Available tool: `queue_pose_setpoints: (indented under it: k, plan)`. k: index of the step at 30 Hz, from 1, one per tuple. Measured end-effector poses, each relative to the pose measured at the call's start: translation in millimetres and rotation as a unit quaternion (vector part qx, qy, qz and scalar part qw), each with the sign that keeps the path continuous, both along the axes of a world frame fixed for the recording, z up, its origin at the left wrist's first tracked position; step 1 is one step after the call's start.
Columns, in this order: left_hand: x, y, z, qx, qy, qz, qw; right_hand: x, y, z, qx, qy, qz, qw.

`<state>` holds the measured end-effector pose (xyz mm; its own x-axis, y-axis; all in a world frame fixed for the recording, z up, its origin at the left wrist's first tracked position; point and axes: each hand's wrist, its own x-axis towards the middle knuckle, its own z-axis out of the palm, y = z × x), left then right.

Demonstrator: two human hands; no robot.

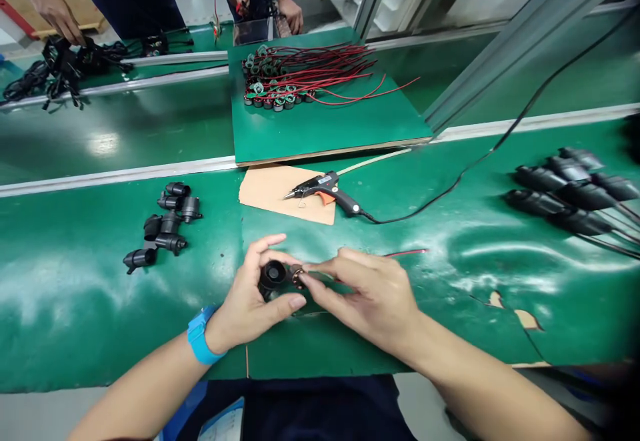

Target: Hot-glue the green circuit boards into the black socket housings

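Observation:
My left hand [250, 301] is wrapped round a small black plastic housing [273, 274] with a round opening facing up. My right hand [367, 291] pinches a small round coil part [298, 276] right at the housing's edge. A red and black wire [405, 253] trails from that part to the right across the green bench [450, 281]. A blue band sits on my left wrist.
Several black housings [163, 224] lie at the left. A glue gun [325, 191] rests on brown card [273, 191]. A green board [350, 124] carries wired coils [280, 84]. Finished black parts [570, 194] lie right. Other people's hands [290, 11] work at the far side.

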<state>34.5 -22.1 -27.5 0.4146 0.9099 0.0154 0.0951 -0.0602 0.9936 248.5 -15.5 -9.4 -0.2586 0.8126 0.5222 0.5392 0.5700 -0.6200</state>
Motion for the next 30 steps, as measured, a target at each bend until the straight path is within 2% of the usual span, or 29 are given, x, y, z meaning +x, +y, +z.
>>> queue_pose_setpoints:
  k: [3, 6, 11, 13, 17, 20, 25, 27, 30]
  plan:
    - [-7.4, 2.7, -0.7, 0.022, 0.05, -0.048, 0.997, 20.8, 10.5, 15.3, -0.066, -0.04, 0.001, 0.997]
    - [-8.8, 5.0, -2.9, 0.042, 0.093, -0.051, 0.993, 33.4, 18.8, 22.7, -0.117, -0.012, -0.017, 0.993]
    - [-2.5, 9.3, -13.6, 0.09, 0.122, 0.035, 0.988, 25.5, 20.7, 8.6, -0.196, 0.084, -0.045, 0.976]
    - [-0.7, 10.4, -17.5, 0.091, 0.141, 0.044, 0.985, 18.7, 19.1, 1.8, -0.208, 0.09, -0.039, 0.973]
    - [2.2, 11.6, -20.7, 0.085, 0.152, 0.044, 0.984, 7.2, 16.0, -7.0, -0.213, 0.073, 0.011, 0.974]
    - [3.7, 11.5, -21.3, 0.069, 0.145, 0.049, 0.986, 0.2, 14.4, -15.5, -0.189, 0.045, 0.046, 0.98]
    - [1.0, 8.8, -20.6, 0.03, 0.125, 0.008, 0.992, -7.4, 13.5, -27.4, -0.153, -0.004, 0.033, 0.988]
    - [-1.9, 8.0, -19.6, 0.02, 0.122, -0.009, 0.992, -5.6, 15.3, -24.9, -0.189, -0.006, 0.043, 0.981]
    - [-5.8, 8.7, -17.6, 0.038, 0.139, 0.0, 0.99, 5.1, 20.6, -14.5, -0.284, 0.001, 0.088, 0.955]
